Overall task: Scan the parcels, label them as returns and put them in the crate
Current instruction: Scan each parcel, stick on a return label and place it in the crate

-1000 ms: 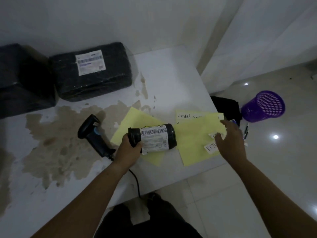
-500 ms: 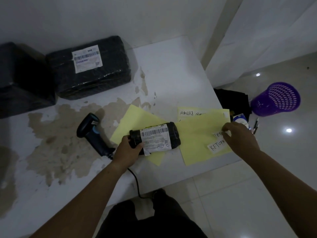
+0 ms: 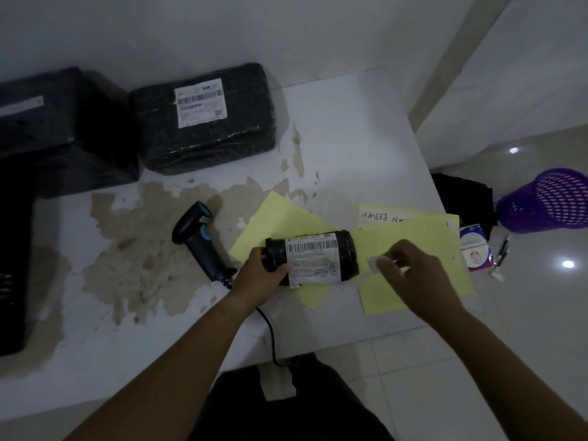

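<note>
Black-wrapped cylindrical parcel (image 3: 313,257) is being held sideways at centre frame, over yellow sheets (image 3: 423,237) on the white worktop (image 3: 350,138), barcode label up. The left hand (image 3: 259,273) is gripping its left end, fingers curled around it. The right hand (image 3: 413,275) is pinching a small white sticker (image 3: 373,264) just right of the parcel. A scanner (image 3: 199,240) is lying further left.

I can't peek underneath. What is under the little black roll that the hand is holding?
A yellow sheet lies under the black roll parcel, on the white table. The left hand grips its end. The covered part of the sheet cannot be seen.
</note>
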`<action>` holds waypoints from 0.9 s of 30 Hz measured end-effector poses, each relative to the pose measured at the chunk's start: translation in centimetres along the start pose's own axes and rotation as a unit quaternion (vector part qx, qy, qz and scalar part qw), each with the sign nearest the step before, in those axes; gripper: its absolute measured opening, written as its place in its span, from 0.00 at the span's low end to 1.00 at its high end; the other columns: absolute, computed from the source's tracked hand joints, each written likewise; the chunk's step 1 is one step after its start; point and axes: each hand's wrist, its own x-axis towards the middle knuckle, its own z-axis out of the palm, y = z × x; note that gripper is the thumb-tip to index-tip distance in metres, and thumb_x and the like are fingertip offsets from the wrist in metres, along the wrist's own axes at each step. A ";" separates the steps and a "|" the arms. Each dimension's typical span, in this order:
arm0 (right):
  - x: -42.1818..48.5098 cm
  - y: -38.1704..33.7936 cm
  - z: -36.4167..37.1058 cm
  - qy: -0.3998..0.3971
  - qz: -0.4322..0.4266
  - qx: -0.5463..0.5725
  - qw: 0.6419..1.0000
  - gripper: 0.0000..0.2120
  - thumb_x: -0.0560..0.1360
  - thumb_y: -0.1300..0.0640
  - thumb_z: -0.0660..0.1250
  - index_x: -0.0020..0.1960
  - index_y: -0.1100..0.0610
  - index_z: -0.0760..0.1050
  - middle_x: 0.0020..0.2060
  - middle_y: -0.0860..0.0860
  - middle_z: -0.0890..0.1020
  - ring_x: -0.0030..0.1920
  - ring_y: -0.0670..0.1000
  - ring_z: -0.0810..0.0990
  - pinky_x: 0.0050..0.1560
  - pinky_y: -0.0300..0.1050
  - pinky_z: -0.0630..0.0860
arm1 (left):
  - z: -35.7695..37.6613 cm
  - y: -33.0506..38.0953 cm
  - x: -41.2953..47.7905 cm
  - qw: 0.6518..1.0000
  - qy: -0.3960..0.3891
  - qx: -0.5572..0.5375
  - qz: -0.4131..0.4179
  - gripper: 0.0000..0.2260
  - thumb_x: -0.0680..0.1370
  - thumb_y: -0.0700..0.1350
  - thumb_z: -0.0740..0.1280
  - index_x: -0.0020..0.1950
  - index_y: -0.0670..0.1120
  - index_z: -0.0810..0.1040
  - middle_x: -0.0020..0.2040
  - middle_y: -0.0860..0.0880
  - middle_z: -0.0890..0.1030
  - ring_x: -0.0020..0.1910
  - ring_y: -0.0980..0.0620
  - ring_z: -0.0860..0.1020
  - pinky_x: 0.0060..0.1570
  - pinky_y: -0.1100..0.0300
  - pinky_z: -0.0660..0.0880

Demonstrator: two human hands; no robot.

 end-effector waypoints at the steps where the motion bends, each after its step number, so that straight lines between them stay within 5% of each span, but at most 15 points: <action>1: 0.0 -0.2 0.8 -0.007 -0.009 -0.009 1.000 0.10 0.76 0.53 0.71 0.47 0.53 0.69 0.39 0.53 0.83 0.38 0.53 0.83 0.36 0.51 0.81 | 0.0 0.0 0.0 1.000 -0.001 -0.001 -0.001 0.26 0.79 0.52 0.71 0.72 0.46 0.66 0.66 0.47 0.77 0.62 0.46 0.77 0.61 0.45 0.77; 4: 0.4 0.4 1.9 0.006 0.018 -0.012 1.000 0.12 0.76 0.55 0.72 0.49 0.55 0.68 0.40 0.57 0.83 0.37 0.56 0.82 0.33 0.54 0.81 | 0.2 -0.2 0.0 1.000 -0.001 -0.005 0.001 0.25 0.79 0.52 0.71 0.72 0.46 0.67 0.66 0.47 0.77 0.62 0.46 0.77 0.61 0.45 0.77; 8: 1.3 2.3 1.7 0.034 0.141 0.039 0.989 0.07 0.77 0.59 0.71 0.48 0.59 0.73 0.46 0.58 0.84 0.35 0.50 0.81 0.33 0.43 0.77 | 0.2 -0.3 0.2 1.000 -0.001 -0.003 0.001 0.24 0.79 0.52 0.71 0.70 0.47 0.67 0.65 0.46 0.77 0.60 0.46 0.78 0.60 0.44 0.78; 12: 1.9 3.4 1.3 0.040 0.236 0.146 0.960 0.09 0.76 0.62 0.69 0.52 0.62 0.71 0.47 0.61 0.83 0.37 0.55 0.85 0.37 0.54 0.84 | 0.3 -0.4 0.2 1.000 -0.002 -0.010 0.005 0.24 0.79 0.51 0.70 0.71 0.46 0.66 0.65 0.47 0.77 0.61 0.46 0.77 0.61 0.44 0.78; 14: 2.1 3.3 1.0 0.050 0.241 0.138 0.959 0.14 0.75 0.61 0.71 0.54 0.61 0.68 0.48 0.59 0.82 0.36 0.56 0.85 0.36 0.56 0.84 | 0.3 -0.4 0.2 1.000 -0.002 -0.015 0.008 0.23 0.79 0.50 0.70 0.71 0.46 0.66 0.65 0.47 0.76 0.61 0.46 0.77 0.60 0.44 0.78; 20: 2.1 2.7 1.5 0.082 0.187 0.030 0.978 0.22 0.71 0.58 0.76 0.54 0.60 0.64 0.45 0.55 0.76 0.38 0.53 0.76 0.29 0.38 0.67 | 0.3 -0.2 0.0 1.000 -0.002 -0.018 0.011 0.24 0.80 0.49 0.70 0.72 0.46 0.65 0.59 0.50 0.75 0.46 0.55 0.77 0.54 0.50 0.80; 27: 2.4 2.3 1.7 0.104 0.154 0.021 0.982 0.28 0.68 0.59 0.79 0.56 0.55 0.62 0.52 0.56 0.77 0.46 0.59 0.81 0.41 0.55 0.81 | 0.0 0.0 -0.1 1.000 -0.012 -0.023 0.002 0.24 0.79 0.50 0.71 0.71 0.46 0.65 0.62 0.48 0.76 0.60 0.46 0.77 0.60 0.44 0.78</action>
